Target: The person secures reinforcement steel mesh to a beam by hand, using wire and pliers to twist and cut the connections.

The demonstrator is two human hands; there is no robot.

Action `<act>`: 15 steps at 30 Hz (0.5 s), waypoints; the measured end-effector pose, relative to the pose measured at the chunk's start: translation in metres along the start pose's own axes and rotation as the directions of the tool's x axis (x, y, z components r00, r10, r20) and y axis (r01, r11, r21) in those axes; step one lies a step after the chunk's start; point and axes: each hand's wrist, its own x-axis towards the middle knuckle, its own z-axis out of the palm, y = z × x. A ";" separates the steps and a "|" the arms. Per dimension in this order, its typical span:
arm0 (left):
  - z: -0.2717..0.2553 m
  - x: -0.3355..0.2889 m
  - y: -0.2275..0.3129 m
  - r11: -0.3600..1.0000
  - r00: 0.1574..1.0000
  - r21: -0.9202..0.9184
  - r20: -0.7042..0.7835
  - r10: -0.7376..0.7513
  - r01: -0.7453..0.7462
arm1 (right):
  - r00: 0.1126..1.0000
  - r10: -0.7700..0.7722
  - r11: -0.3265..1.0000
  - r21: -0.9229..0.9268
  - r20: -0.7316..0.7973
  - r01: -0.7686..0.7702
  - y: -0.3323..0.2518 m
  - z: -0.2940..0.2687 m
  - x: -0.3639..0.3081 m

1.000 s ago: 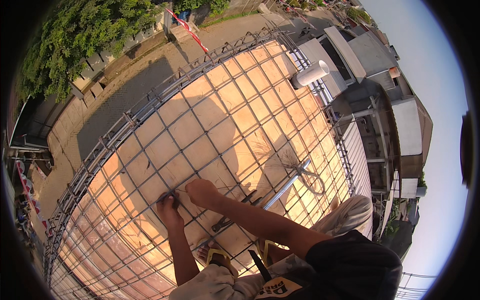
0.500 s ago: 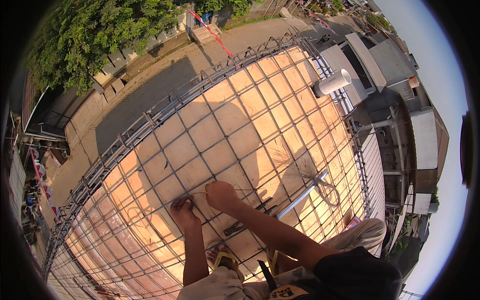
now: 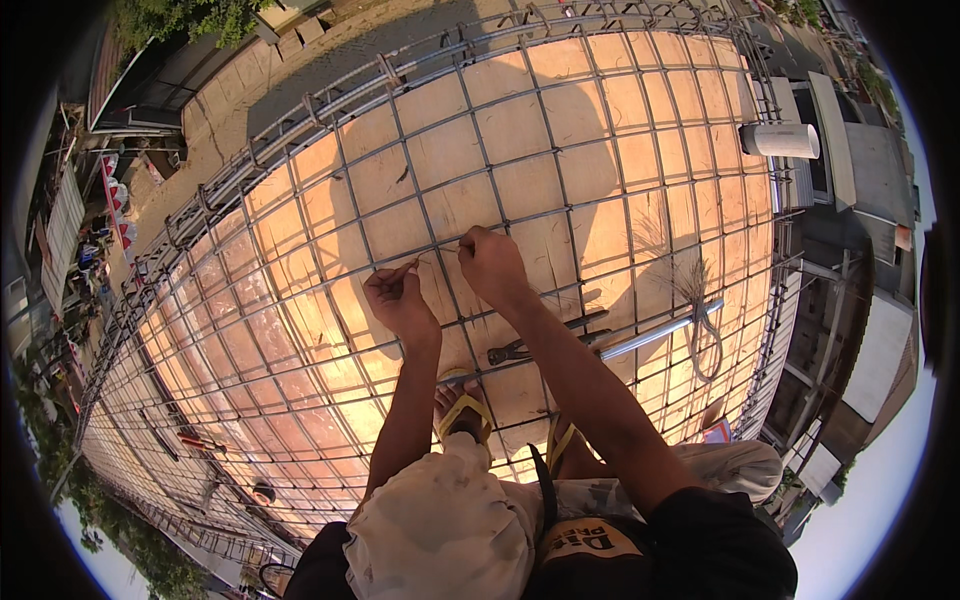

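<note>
Here, left hand pinched, right hand fisted above rebar grid; contents unclear.

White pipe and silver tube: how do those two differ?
The white pipe is stouter than the silver tube. The pipe is dull white; the tube shines bluish silver. The pipe appears to stand up near the far right corner, while the tube lies across the steel mesh. Both look straight.
</note>
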 end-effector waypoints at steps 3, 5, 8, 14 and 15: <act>0.001 0.000 0.025 0.987 0.995 0.137 0.068 0.074 -0.082 | 0.998 -0.036 0.990 0.135 -0.052 0.043 -0.004 0.014 -0.002; -0.002 -0.005 0.028 0.970 0.987 0.201 0.106 0.120 -0.139 | 1.000 0.014 0.985 0.174 -0.024 -0.009 -0.008 0.010 0.002; 0.007 -0.016 0.030 0.961 0.967 0.233 0.237 0.093 -0.150 | 0.996 0.085 0.976 0.201 -0.014 -0.081 -0.009 0.007 0.008; 0.025 -0.020 0.030 0.923 0.915 0.325 0.400 0.062 -0.204 | 0.980 0.188 0.921 0.335 0.066 -0.200 -0.023 -0.005 0.014; 0.024 -0.019 0.033 0.859 0.893 0.457 0.449 0.002 -0.231 | 0.962 0.233 0.884 0.381 0.145 -0.272 -0.026 -0.004 0.016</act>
